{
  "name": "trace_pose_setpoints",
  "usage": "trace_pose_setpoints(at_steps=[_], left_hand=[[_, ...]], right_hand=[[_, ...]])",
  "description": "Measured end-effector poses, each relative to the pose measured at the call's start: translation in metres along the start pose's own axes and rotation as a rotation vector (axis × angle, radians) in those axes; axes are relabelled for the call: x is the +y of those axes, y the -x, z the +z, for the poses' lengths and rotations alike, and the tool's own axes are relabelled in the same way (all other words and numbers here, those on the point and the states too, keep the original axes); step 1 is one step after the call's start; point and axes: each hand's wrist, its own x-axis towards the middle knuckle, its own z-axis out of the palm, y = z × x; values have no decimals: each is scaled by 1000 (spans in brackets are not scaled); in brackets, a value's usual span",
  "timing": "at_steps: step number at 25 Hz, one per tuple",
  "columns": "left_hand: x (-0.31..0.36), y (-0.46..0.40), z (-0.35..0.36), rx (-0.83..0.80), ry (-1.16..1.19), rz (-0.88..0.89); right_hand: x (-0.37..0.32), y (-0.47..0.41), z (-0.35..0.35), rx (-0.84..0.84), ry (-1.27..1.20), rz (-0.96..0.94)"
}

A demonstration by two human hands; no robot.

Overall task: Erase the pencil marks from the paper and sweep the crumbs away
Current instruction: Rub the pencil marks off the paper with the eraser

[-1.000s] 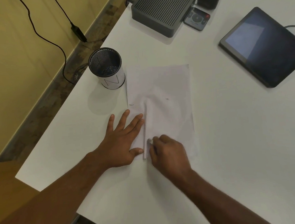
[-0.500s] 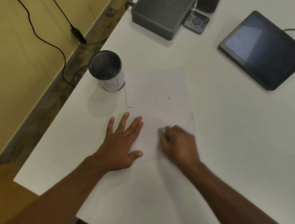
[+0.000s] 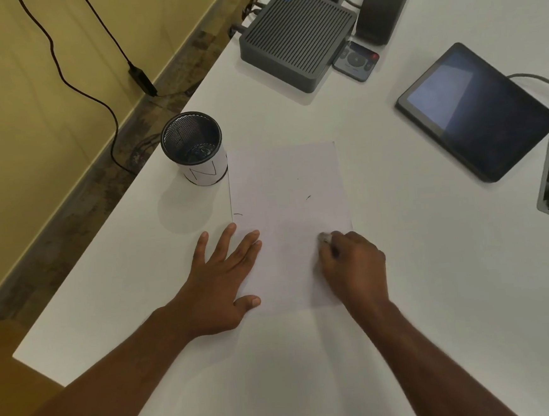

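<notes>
Looking down from the head view, one sheet of paper (image 3: 291, 206) lies flat on the white table (image 3: 435, 261), its long side running away from the person. One left hand (image 3: 221, 277) rests palm down with fingers spread, straddling the sheet's near left edge and pressing it to the table. One right hand (image 3: 353, 264) sits on the near right part of the sheet, fingers curled and pinched on a small pale eraser (image 3: 324, 237) that shows only at the fingertips; the eraser touches the paper.

Pencil marks counted on the sheet: one short curved stroke (image 3: 237, 214) by the left edge, just beyond the left fingertips, and one short slanted stroke (image 3: 308, 197) near the middle right. A fainter speck beyond it is too small to identify. Crumbs cannot be made out.

Surroundings: one black mesh cup (image 3: 194, 146) with a white band stands just beside the sheet's far left corner. Well apart, at the far edge, sit one ribbed grey box (image 3: 296, 37), one small remote (image 3: 356, 60) beside it, and one dark tablet (image 3: 479, 109) to the right. Nothing lies on the sheet between the two hands.
</notes>
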Motion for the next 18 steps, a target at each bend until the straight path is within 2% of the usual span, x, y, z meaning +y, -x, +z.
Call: trace_pose_setpoints(at_steps=[2, 4, 5, 6, 9, 11, 14, 15, 18], left_hand=[[0, 0, 1, 14, 2, 3], [0, 1, 1, 15, 1, 13], [-1, 1, 1, 17, 3, 17], [-2, 2, 2, 23, 10, 15], [-1, 3, 2, 38, 22, 17], [0, 3, 1, 42, 32, 18], [0, 4, 0, 57, 19, 30], [0, 4, -1, 61, 18, 32], [0, 6, -1, 78, 11, 39]], right_hand=[[-19, 12, 4, -82, -32, -53], [-41, 45, 16, -230, -78, -256], [-39, 42, 17, -272, -92, -289], [-31, 26, 15, -269, -89, -236], [-8, -24, 7, -51, -47, -16], [-22, -19, 9, -95, -54, -41], [-38, 8, 20, -271, -83, -293], [-31, -9, 19, -265, -71, -257], [-9, -61, 11, -79, -45, -28]])
